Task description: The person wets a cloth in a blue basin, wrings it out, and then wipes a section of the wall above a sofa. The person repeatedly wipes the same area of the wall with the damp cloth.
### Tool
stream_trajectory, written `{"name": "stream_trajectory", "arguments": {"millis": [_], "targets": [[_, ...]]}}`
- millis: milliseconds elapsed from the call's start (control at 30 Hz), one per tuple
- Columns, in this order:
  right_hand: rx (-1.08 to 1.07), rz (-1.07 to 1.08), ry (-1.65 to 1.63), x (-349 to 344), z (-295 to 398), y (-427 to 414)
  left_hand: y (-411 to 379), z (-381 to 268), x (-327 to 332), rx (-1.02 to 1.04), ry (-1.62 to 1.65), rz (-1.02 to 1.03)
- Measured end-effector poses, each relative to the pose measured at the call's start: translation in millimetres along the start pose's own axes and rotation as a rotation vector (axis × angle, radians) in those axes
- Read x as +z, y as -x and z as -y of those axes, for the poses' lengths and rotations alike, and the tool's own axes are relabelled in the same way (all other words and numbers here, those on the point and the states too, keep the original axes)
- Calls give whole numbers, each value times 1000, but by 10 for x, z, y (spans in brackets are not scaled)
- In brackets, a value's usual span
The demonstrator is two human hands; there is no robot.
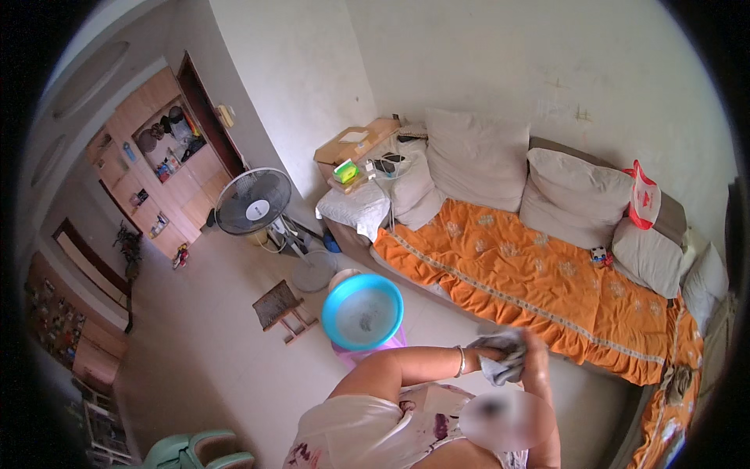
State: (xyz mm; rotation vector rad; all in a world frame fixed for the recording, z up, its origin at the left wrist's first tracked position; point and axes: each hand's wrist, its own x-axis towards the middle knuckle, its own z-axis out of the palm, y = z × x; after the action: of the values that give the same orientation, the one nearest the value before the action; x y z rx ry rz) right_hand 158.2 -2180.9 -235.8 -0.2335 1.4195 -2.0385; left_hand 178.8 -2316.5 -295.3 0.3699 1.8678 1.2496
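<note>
A bunched grey cloth is held up in front of my body, between my two hands. My left hand, with a silver bangle at the wrist, grips the cloth from the left and is partly covered by it. On the other side, my right hand closes on the same cloth, its fingers slightly blurred. To the left of my forearms, a light-blue plastic basin holds cloudy water with a dark patch in the middle. The basin rests on a pink-purple plastic stool.
A low wooden stool stands left of the basin. Behind it is a pedestal fan. A sofa with an orange cover and grey cushions runs along the wall. Something mint green sits at the lower left.
</note>
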Motion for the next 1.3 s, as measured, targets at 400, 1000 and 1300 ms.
{"name": "stream_trajectory", "arguments": {"millis": [400, 1000, 1300], "targets": [[-44, 88, -870, -228, 1, 113, 382, -302, -40, 376, 1190, -85], [88, -134, 10, -952, -450, -88, 441, -374, -112, 227, 580, -720], [-159, 111, 150, -147, -237, -551, 364, -376, -518, 84, 470, -580]]}}
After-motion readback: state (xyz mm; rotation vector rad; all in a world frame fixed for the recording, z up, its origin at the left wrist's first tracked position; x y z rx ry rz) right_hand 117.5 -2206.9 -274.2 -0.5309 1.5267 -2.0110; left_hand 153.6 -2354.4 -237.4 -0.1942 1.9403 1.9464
